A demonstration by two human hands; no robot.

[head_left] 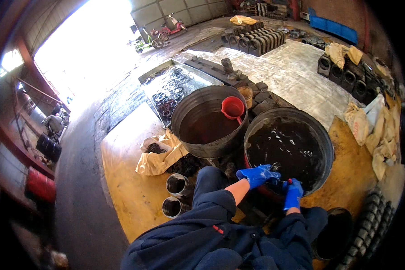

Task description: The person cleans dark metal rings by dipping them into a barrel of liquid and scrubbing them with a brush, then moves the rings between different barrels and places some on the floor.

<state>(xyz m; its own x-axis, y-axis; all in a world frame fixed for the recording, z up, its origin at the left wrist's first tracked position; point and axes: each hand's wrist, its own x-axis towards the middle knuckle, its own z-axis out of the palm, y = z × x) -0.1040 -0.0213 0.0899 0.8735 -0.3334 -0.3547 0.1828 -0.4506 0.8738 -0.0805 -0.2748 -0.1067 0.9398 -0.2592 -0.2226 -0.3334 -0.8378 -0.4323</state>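
Both of my hands wear blue rubber gloves and are over the near rim of the right-hand metal tub (327, 155), which holds dark liquid with foam streaks. My left hand (258, 176) is closed on a small dark metal piece (276, 166), perhaps ring-shaped; its exact kind is unclear. Just to its right, my right hand (294, 192) is closed round a slim tool with a red end (290, 181), whose working end is hard to make out. In the left-hand tub (177, 123), also with dark liquid, a red plastic dipper (233, 107) leans by the right wall.
Left of my knee stand two metal cylinders (177, 184) and an open paper sack (159, 157) with dark rings. Beyond the tubs lies a shallow metal tray (144, 81) of metal rings. Paper bags (378, 135) and stacked dark ribbed parts (364, 229) are on the right.
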